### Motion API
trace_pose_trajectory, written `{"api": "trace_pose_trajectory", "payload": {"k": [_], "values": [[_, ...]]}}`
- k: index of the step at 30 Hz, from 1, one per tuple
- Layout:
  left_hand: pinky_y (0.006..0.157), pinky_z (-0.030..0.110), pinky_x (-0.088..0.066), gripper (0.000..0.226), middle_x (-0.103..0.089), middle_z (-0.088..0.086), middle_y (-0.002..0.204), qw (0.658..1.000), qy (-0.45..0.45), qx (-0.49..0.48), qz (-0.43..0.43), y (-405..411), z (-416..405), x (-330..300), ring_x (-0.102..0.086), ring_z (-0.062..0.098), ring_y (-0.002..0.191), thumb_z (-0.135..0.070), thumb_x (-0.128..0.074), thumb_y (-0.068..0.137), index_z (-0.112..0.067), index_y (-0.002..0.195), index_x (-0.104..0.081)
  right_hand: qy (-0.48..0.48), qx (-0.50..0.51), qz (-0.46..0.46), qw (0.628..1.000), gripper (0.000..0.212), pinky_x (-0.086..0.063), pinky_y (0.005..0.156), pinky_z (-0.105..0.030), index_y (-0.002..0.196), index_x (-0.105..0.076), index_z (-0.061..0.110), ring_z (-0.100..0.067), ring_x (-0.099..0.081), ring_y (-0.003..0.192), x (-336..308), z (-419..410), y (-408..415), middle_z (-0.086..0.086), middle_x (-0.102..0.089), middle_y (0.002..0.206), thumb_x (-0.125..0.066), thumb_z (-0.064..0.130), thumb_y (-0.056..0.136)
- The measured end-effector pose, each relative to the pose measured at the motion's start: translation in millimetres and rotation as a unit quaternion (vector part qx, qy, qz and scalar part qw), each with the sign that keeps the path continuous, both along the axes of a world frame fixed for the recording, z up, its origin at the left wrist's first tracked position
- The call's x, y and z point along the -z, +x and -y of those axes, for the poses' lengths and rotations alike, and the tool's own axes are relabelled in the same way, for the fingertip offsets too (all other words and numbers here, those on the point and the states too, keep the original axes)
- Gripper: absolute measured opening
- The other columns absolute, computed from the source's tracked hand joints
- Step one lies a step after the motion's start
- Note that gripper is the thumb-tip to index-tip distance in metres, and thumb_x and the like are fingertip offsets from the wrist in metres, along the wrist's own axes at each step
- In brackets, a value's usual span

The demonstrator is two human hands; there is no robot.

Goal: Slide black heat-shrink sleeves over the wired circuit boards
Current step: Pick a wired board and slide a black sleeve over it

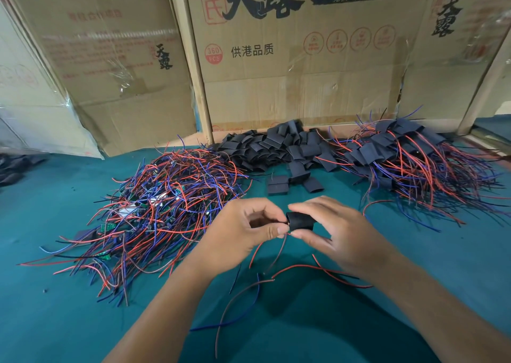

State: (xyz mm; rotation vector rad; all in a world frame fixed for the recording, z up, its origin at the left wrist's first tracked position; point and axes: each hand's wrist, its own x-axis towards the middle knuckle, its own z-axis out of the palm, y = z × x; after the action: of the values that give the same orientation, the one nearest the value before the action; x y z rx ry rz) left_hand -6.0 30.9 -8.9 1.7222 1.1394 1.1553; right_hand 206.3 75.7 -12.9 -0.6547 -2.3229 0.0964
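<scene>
My right hand (336, 232) pinches a black heat-shrink sleeve (300, 221) between thumb and fingers above the green table. My left hand (243, 234) grips the wires at the sleeve's left opening; the circuit board itself is hidden inside the sleeve or behind my fingers. Red, blue and black wires (276, 277) trail from the sleeve down toward me. A tangled heap of bare wired boards (166, 202) lies to the left. A pile of empty black sleeves (276, 147) sits at the back centre. Sleeved boards with wires (409, 158) are heaped at the right.
Three loose sleeves (293, 183) lie just beyond my hands. Cardboard boxes (290, 58) form a wall along the table's far edge. The green table surface (69, 321) stretches to the left front. Some dark items (13, 166) lie at the far left edge.
</scene>
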Motion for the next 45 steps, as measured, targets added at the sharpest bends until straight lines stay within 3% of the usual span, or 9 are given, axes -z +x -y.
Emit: {"api": "trace_pose_trajectory", "payload": {"k": [7,20,26,29,33,37,40,42,45], "values": [[0.07,0.025,-0.056,0.01,-0.073,0.007,0.078,0.998,-0.04,-0.004,0.054,0.4,0.4,-3.2,-0.07,0.018,0.07,0.003,-0.071,0.086,-0.001,0.091,-0.063,-0.007,-0.017,-0.007,1.0,0.036,-0.046,0.084,-0.028,0.114,-0.067,0.004,-0.02,-0.062,0.095,2.8,-0.7,-0.8,-0.004,-0.068,0.103,-0.069,0.026,0.086],[0.063,0.025,-0.052,0.018,-0.068,0.01,0.068,0.998,-0.043,-0.029,0.028,2.8,1.1,-3.7,-0.065,0.018,0.059,0.004,-0.074,0.084,-0.002,0.087,-0.057,-0.053,-0.024,-0.005,0.998,0.035,-0.046,0.084,-0.031,0.116,-0.063,0.011,-0.018,-0.059,0.096,8.1,1.4,-0.6,0.001,-0.064,0.103,-0.07,0.031,0.088],[0.061,0.025,-0.054,0.018,-0.068,0.011,0.069,0.997,-0.046,-0.034,0.045,3.4,0.7,-3.1,-0.067,0.019,0.059,0.004,-0.074,0.084,0.001,0.087,-0.056,-0.028,-0.03,-0.007,0.999,0.032,-0.045,0.082,-0.028,0.104,-0.063,0.011,-0.015,-0.059,0.092,6.6,1.6,-0.4,0.003,-0.063,0.098,-0.058,0.04,0.091],[0.061,0.026,-0.055,0.018,-0.068,0.007,0.066,0.995,-0.064,-0.032,0.067,4.1,-0.4,-0.6,-0.068,0.02,0.059,0.004,-0.074,0.082,-0.001,0.086,-0.057,-0.008,-0.038,0.008,0.999,0.029,-0.048,0.081,-0.031,0.104,-0.064,0.01,-0.019,-0.061,0.094,5.3,0.7,1.5,0.001,-0.065,0.101,-0.067,0.033,0.087],[0.061,0.026,-0.057,0.016,-0.07,0.01,0.069,0.99,-0.092,-0.027,0.104,4.7,-1.6,4.0,-0.068,0.02,0.059,0.002,-0.073,0.083,-0.003,0.086,-0.058,0.051,-0.025,0.025,0.998,0.015,-0.054,0.067,-0.038,0.097,-0.066,0.006,-0.025,-0.064,0.082,3.9,0.5,0.4,-0.003,-0.067,0.092,-0.07,0.015,0.085],[0.065,0.028,-0.057,0.016,-0.07,0.017,0.08,0.972,-0.16,-0.001,0.173,6.7,-2.3,5.7,-0.068,0.024,0.065,-0.011,-0.069,0.085,-0.005,0.094,-0.057,0.087,-0.011,0.03,0.996,0.016,-0.054,0.065,-0.035,0.096,-0.068,0.004,-0.025,-0.066,0.08,-1.1,1.9,2.7,-0.003,-0.068,0.09,-0.067,0.018,0.088],[0.068,0.03,-0.056,0.023,-0.067,0.011,0.081,0.945,-0.223,0.042,0.234,5.8,-1.1,5.6,-0.065,0.024,0.07,-0.022,-0.056,0.088,-0.005,0.102,-0.06,0.081,-0.024,0.025,0.996,0.02,-0.055,0.068,-0.035,0.097,-0.068,0.005,-0.024,-0.066,0.084,-2.5,4.1,3.3,-0.002,-0.068,0.095,-0.062,0.023,0.092],[0.066,0.027,-0.054,0.023,-0.065,0.005,0.08,0.951,-0.207,0.051,0.224,6.0,0.0,8.2,-0.063,0.019,0.068,-0.025,-0.059,0.094,-0.006,0.104,-0.067,0.072,-0.033,0.028,0.996,0.019,-0.055,0.067,-0.035,0.098,-0.068,0.006,-0.023,-0.065,0.085,-1.2,5.5,2.1,-0.002,-0.068,0.096,-0.063,0.023,0.091],[0.061,0.02,-0.051,0.016,-0.066,0.002,0.07,0.971,-0.141,0.015,0.194,11.2,0.8,10.4,-0.059,0.011,0.059,-0.021,-0.065,0.09,-0.008,0.09,-0.074,0.065,-0.033,0.028,0.997,0.019,-0.055,0.066,-0.036,0.1,-0.068,0.007,-0.023,-0.065,0.086,0.7,6.1,1.8,-0.003,-0.066,0.099,-0.063,0.023,0.092]]}}
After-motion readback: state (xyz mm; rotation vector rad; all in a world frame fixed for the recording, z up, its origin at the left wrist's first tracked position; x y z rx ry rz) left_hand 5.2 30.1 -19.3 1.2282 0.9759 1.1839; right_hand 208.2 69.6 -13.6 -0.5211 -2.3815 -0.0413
